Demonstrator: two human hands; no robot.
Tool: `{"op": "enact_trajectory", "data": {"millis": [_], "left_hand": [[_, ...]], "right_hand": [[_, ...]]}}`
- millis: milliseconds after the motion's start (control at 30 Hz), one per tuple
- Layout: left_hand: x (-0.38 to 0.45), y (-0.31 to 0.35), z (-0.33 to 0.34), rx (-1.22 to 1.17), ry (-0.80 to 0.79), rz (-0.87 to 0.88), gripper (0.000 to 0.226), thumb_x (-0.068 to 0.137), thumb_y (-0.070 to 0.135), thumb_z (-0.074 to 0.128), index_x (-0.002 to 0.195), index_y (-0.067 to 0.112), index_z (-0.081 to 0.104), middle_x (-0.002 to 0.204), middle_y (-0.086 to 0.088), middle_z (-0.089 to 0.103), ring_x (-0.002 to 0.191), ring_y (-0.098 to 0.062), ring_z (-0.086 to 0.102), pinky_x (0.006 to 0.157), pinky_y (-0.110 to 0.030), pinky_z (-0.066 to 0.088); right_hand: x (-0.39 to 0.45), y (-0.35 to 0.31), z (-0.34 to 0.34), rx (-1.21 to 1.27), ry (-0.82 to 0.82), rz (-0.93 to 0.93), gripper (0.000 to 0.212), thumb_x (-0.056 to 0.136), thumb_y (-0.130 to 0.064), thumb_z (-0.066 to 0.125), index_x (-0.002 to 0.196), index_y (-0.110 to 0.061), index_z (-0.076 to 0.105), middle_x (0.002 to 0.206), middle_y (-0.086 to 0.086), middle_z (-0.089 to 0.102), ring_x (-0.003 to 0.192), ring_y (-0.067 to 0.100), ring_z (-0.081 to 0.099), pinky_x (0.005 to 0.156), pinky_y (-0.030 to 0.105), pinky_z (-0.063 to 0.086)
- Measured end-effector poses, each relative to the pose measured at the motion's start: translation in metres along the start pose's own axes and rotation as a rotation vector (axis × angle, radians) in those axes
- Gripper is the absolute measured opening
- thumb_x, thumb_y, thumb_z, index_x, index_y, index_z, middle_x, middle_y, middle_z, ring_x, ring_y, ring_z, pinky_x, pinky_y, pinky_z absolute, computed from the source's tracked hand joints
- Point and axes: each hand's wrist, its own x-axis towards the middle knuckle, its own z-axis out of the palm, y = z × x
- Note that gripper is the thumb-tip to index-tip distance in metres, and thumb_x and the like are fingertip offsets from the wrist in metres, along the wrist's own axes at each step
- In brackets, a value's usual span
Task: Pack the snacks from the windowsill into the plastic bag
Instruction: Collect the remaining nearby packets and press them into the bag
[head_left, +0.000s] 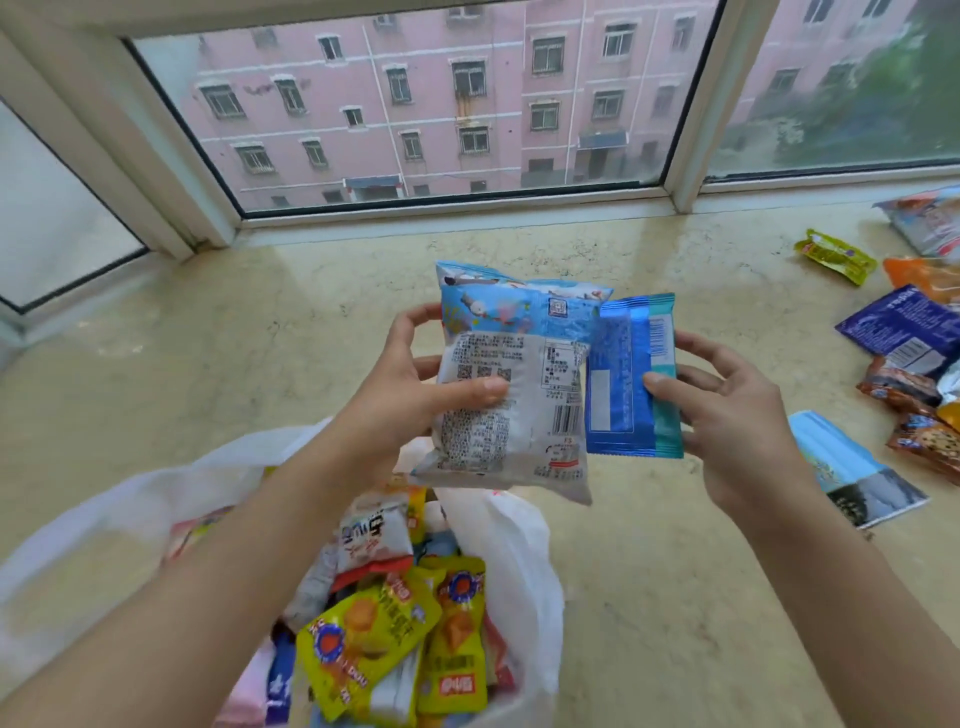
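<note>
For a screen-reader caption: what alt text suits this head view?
Two hands hold snack packets above an open plastic bag of snacks: left hand a pale blue-and-white packet, right hand a shiny blue one. More snacks lie on the windowsill.

Pink building (behind window)

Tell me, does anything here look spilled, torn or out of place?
Nothing looks spilled or torn. The left hand holds a light blue packet and the right hand a dark blue packet above the open plastic bag. Loose snacks lie scattered on the windowsill, not yet packed.
</note>
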Motion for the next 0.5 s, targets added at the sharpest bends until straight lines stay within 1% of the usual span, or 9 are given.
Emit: {"op": "enact_trajectory", "data": {"millis": [133, 267, 367, 433, 500], "left_hand": [[-0.062, 0.009, -0.048, -0.022, 0.027, 0.028, 0.085, 0.055, 0.02, 0.081, 0.126, 0.038, 0.037, 0.099, -0.004, 0.075, 0.086, -0.021, 0.073, 0.057, -0.034, 0.056], [-0.117, 0.003, -0.104, -0.016, 0.082, 0.012, 0.078, 0.054, 0.019, 0.08, 0.115, 0.043, 0.039, 0.096, -0.003, 0.075, 0.082, -0.021, 0.073, 0.054, -0.034, 0.055], [-0.15, -0.019, -0.144, -0.014, 0.139, -0.028, 0.083, 0.053, 0.013, 0.089, 0.111, 0.047, 0.041, 0.096, -0.002, 0.075, 0.083, -0.021, 0.073, 0.054, -0.034, 0.056], [-0.162, -0.04, -0.161, -0.03, 0.162, -0.058, 0.086, 0.056, 0.014, 0.092, 0.116, 0.046, 0.04, 0.097, -0.003, 0.074, 0.083, -0.018, 0.073, 0.053, -0.029, 0.056], [-0.169, -0.065, -0.169, -0.032, 0.156, -0.085, 0.082, 0.064, 0.009, 0.083, 0.124, 0.04, 0.036, 0.102, -0.005, 0.072, 0.084, -0.015, 0.072, 0.056, -0.026, 0.056]], "right_hand": [[-0.054, -0.013, 0.043, 0.004, -0.076, -0.024, 0.043, 0.084, 0.004, 0.063, 0.123, -0.014, 0.057, 0.09, 0.005, 0.075, 0.073, 0.017, 0.072, 0.052, 0.031, 0.057], [-0.102, -0.016, 0.084, -0.025, -0.167, -0.026, 0.042, 0.085, 0.004, 0.063, 0.122, -0.015, 0.057, 0.089, 0.004, 0.075, 0.076, 0.017, 0.073, 0.05, 0.028, 0.054], [-0.131, 0.0, 0.111, -0.074, -0.22, -0.025, 0.041, 0.085, 0.006, 0.061, 0.119, -0.017, 0.059, 0.088, 0.005, 0.074, 0.076, 0.018, 0.072, 0.049, 0.025, 0.053], [-0.144, 0.02, 0.125, -0.15, -0.233, -0.021, 0.042, 0.085, 0.006, 0.061, 0.118, -0.02, 0.059, 0.091, 0.005, 0.073, 0.079, 0.019, 0.072, 0.051, 0.028, 0.054], [-0.153, 0.046, 0.134, -0.23, -0.23, -0.005, 0.043, 0.085, 0.006, 0.062, 0.116, -0.023, 0.06, 0.092, 0.003, 0.073, 0.082, 0.018, 0.071, 0.059, 0.034, 0.058]]}}
